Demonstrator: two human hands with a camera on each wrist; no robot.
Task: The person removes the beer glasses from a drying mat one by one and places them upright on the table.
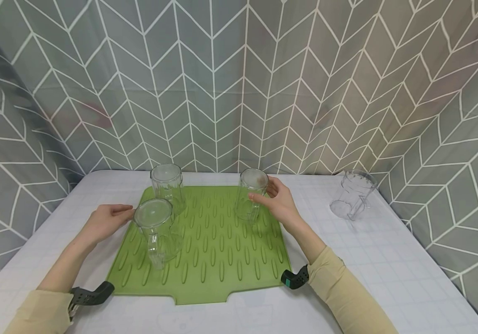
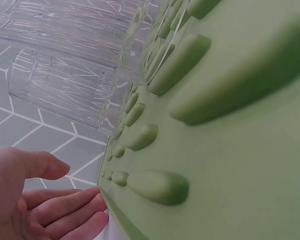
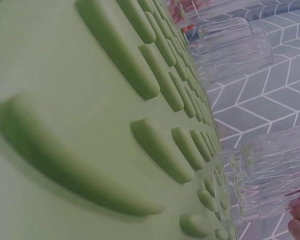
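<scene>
On the green drying mat (image 1: 213, 278) stand three clear glass mugs, seemingly upside down. My right hand (image 1: 280, 204) grips the back-right mug (image 1: 246, 208), thumb on the near side and fingers round its right side. In the right wrist view this mug (image 3: 275, 170) has its lower end at the mat. My left hand (image 1: 106, 223) holds nothing; its relaxed fingertips lie at the mat's left edge, beside the front-left mug (image 1: 163, 236), whose handle points toward me. Behind that one is the back-left mug (image 1: 169, 185).
Another clear glass mug (image 1: 347, 199) stands off the mat, on the right of the table with the white cloth (image 1: 326, 260). A grey curtain (image 1: 230, 83) with white chevron lines hangs close behind the table and along its sides.
</scene>
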